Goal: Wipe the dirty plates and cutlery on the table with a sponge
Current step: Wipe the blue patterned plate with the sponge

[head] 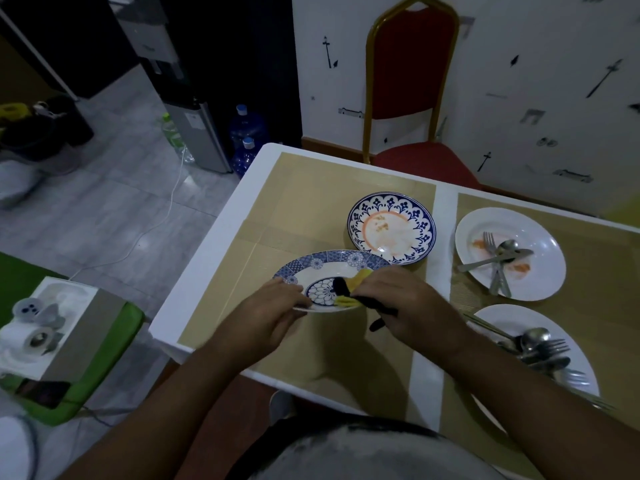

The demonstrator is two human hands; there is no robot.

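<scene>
My left hand (268,313) grips the near rim of a blue-patterned plate (322,271), which is tilted and lifted off the placemat. My right hand (408,303) is shut on a yellow and black sponge (349,289) pressed onto the plate's right inner side. Behind it lies a blue-rimmed plate (391,228) with orange smears. To the right, a white plate (540,244) with orange stains carries a fork, a spoon and a knife (498,259). Another white plate (509,320) near my right forearm holds several forks and spoons (543,348).
The white table (221,244) is covered with tan placemats (311,188). A red chair with a gold frame (412,91) stands at the far side. Left of the table sit blue water bottles (247,133), a dispenser and a green stool with a box (65,341).
</scene>
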